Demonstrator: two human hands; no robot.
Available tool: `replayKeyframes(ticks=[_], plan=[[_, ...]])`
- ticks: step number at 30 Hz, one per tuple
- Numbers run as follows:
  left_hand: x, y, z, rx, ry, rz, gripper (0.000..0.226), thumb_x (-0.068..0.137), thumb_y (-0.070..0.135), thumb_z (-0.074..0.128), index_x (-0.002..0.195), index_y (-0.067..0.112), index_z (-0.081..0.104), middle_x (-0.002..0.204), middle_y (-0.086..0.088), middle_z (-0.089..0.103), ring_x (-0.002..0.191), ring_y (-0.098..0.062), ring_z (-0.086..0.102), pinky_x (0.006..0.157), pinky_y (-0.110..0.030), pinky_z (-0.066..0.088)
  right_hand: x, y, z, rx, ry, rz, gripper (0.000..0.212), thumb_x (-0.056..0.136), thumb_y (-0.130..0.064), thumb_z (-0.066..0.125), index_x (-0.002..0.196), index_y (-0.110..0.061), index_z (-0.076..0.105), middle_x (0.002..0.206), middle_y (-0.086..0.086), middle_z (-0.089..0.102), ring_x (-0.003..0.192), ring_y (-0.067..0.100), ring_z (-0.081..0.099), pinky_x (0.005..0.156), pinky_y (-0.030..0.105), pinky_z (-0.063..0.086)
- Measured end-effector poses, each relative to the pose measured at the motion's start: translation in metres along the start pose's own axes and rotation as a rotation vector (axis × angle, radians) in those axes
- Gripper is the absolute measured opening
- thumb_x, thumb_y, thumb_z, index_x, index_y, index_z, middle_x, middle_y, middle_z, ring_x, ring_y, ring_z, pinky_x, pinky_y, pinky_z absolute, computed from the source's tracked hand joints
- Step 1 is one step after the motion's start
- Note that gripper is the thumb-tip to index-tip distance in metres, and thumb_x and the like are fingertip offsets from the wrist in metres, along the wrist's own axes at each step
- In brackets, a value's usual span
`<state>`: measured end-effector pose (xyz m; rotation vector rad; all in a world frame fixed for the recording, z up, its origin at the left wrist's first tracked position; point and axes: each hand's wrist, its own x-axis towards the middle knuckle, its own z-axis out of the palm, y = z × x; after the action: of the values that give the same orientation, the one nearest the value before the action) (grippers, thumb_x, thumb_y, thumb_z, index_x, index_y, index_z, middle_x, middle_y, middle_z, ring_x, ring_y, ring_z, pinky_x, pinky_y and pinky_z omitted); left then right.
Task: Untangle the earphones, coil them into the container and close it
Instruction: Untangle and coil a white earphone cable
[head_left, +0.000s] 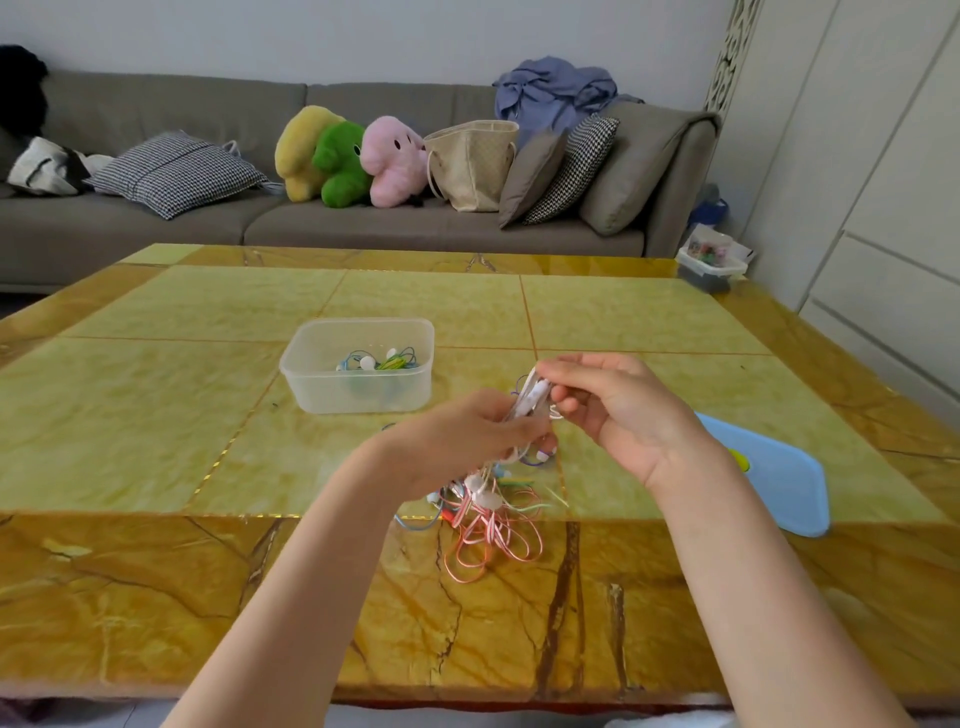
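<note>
Holding a white earphone cord (530, 397) between both hands, you pinched it with your right hand (618, 410) from above while your left hand (467, 436) gripped it below. Tangled pink, blue and green earphones (488, 514) hung from your left hand onto the yellow marble table (156, 415). Clear container (358, 364), lid off, held coiled earphones; blue lid (779, 478) lay right.
</note>
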<state>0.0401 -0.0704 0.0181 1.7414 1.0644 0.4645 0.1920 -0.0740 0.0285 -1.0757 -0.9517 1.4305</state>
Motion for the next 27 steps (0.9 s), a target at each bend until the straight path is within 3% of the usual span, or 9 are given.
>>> replayKeyframes(ticks=[1, 3, 5, 10, 14, 16, 20, 23, 27], plan=[[0.0, -0.001, 0.0, -0.095, -0.025, 0.021, 0.026, 0.095, 0.03, 0.05, 0.093, 0.015, 0.071, 0.082, -0.001, 0.059, 0.077, -0.011, 0.045, 0.082, -0.034, 0.045, 0.0, -0.001, 0.0, 0.036, 0.001, 0.002, 0.008, 0.081, 0.004, 0.061, 0.075, -0.002, 0.062, 0.05, 0.0, 0.055, 0.039, 0.003, 0.048, 0.041, 0.01, 0.042], [0.001, -0.002, 0.001, -0.226, -0.052, 0.081, 0.024, 0.091, 0.031, 0.053, 0.094, 0.017, 0.072, 0.103, -0.016, 0.064, 0.096, -0.02, 0.044, 0.104, -0.05, 0.034, 0.0, -0.002, 0.0, 0.092, -0.002, 0.007, 0.01, 0.084, 0.002, 0.059, 0.075, -0.002, 0.061, 0.049, 0.0, 0.053, 0.038, 0.003, 0.046, 0.04, 0.011, 0.04], [0.004, -0.003, 0.003, -0.295, -0.039, 0.109, 0.021, 0.093, 0.023, 0.052, 0.1, 0.012, 0.068, 0.107, -0.014, 0.066, 0.102, -0.022, 0.04, 0.107, -0.051, 0.029, 0.001, -0.001, 0.001, 0.127, -0.006, 0.013, 0.009, 0.084, 0.0, 0.058, 0.076, -0.003, 0.06, 0.05, -0.001, 0.051, 0.038, 0.004, 0.044, 0.039, 0.013, 0.039], [0.005, 0.003, 0.006, -0.211, 0.036, 0.05, 0.019, 0.098, 0.019, 0.042, 0.097, 0.015, 0.061, 0.082, 0.007, 0.068, 0.084, -0.015, 0.046, 0.078, -0.025, 0.035, 0.005, 0.004, 0.003, 0.18, 0.017, -0.016, 0.007, 0.085, 0.004, 0.057, 0.079, 0.0, 0.059, 0.057, 0.004, 0.05, 0.042, 0.005, 0.044, 0.041, 0.012, 0.039], [0.004, 0.008, 0.01, 0.078, 0.108, 0.049, 0.027, 0.1, 0.023, 0.036, 0.079, 0.015, 0.051, 0.071, 0.009, 0.062, 0.066, -0.01, 0.041, 0.06, -0.023, 0.032, 0.006, 0.007, 0.001, 0.116, 0.012, -0.061, 0.007, 0.085, 0.004, 0.057, 0.08, -0.001, 0.059, 0.066, 0.006, 0.052, 0.046, 0.004, 0.046, 0.043, 0.011, 0.037], [0.003, 0.006, 0.009, 0.135, 0.127, 0.062, 0.03, 0.099, 0.023, 0.036, 0.073, 0.017, 0.049, 0.068, 0.009, 0.057, 0.061, -0.009, 0.039, 0.057, -0.023, 0.031, 0.004, 0.003, -0.003, -0.004, -0.044, -0.088, 0.004, 0.082, -0.004, 0.062, 0.086, -0.004, 0.061, 0.072, 0.005, 0.055, 0.05, 0.005, 0.046, 0.045, 0.013, 0.036], [0.0, 0.002, 0.005, 0.106, 0.093, 0.056, 0.024, 0.099, 0.021, 0.036, 0.08, 0.018, 0.05, 0.067, 0.008, 0.05, 0.064, -0.01, 0.039, 0.061, -0.024, 0.032, -0.001, 0.001, -0.003, -0.21, -0.219, -0.024, 0.042, 0.062, -0.03, 0.072, 0.1, -0.013, 0.066, 0.069, -0.004, 0.057, 0.052, 0.007, 0.046, 0.052, 0.017, 0.04], [0.001, 0.002, 0.005, 0.13, 0.072, 0.034, 0.02, 0.099, 0.021, 0.036, 0.089, 0.014, 0.052, 0.069, 0.007, 0.05, 0.07, -0.013, 0.042, 0.068, -0.028, 0.033, 0.001, 0.007, 0.0, -0.201, -0.132, -0.03, 0.019, 0.066, -0.017, 0.072, 0.083, -0.012, 0.066, 0.061, -0.003, 0.058, 0.047, 0.005, 0.045, 0.05, 0.015, 0.039], [0.004, 0.001, 0.007, 0.17, 0.112, 0.024, 0.025, 0.097, 0.023, 0.044, 0.076, 0.019, 0.057, 0.065, 0.004, 0.05, 0.062, -0.014, 0.039, 0.058, -0.028, 0.03, 0.003, 0.007, -0.001, -0.163, -0.04, -0.035, 0.007, 0.076, 0.002, 0.067, 0.078, -0.004, 0.063, 0.053, -0.003, 0.059, 0.041, 0.002, 0.047, 0.041, 0.011, 0.037]])
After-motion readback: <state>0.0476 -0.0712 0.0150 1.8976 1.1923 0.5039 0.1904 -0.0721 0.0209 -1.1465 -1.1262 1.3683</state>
